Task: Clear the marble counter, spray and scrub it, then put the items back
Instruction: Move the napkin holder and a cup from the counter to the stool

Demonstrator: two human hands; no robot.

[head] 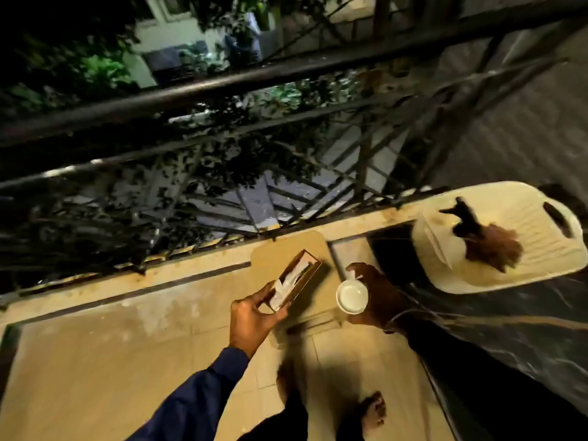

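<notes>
Night balcony: beige tiled floor (95, 361), dark metal railing (191, 90), foliage (105, 71) beyond.

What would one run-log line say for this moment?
left hand: holds brown box | right hand: holds white cup | marble counter: cream tray with brush

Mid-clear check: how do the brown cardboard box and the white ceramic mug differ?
The brown cardboard box is rectangular and holds something white; the white ceramic mug is round and looks empty. The box sits in the left hand, the mug in the right hand. The box is tilted; the mug's mouth faces up. Both are open-topped and hand-held.
</notes>
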